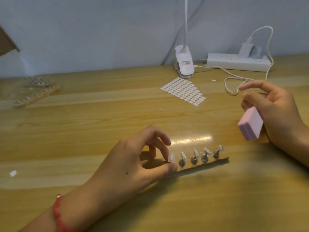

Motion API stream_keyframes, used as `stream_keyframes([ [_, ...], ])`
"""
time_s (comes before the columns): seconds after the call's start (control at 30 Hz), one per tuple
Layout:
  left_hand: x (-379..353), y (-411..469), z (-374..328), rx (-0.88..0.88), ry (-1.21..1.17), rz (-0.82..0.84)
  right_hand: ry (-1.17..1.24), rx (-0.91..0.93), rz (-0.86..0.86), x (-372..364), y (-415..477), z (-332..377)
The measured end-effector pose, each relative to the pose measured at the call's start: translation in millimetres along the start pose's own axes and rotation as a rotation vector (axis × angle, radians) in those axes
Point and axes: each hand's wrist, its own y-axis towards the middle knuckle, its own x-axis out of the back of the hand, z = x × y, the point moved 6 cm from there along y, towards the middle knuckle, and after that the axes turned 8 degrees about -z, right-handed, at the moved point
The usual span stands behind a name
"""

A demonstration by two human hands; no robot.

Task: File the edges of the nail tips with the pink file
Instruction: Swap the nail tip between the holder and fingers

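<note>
A narrow wooden holder (207,162) lies on the desk in front of me with several clear nail tips (195,153) standing on small metal stands. My left hand (138,163) pinches the leftmost nail tip (171,157) between thumb and fingers at the holder's left end. My right hand (274,111) is raised to the right of the holder and grips the pink file block (250,125), whose free end points down and left. The file is clear of the tips, roughly a hand's width away.
A sheet of white oval stickers (183,90) lies behind the holder. A white clip lamp (184,64), a power strip (239,61) and a looping white cable (234,81) sit at the back right. Another nail holder (33,92) rests far left.
</note>
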Motion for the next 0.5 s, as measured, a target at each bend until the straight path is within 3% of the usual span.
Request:
stream_keyframes([
  [0.37,-11,1,-13,-0.174,0.300,-0.056,-0.016,0.004,-0.015,-3,-3,5],
  [0.5,-13,3,-20,-0.270,0.302,-0.072,-0.015,0.003,-0.019,-4,-3,5],
])
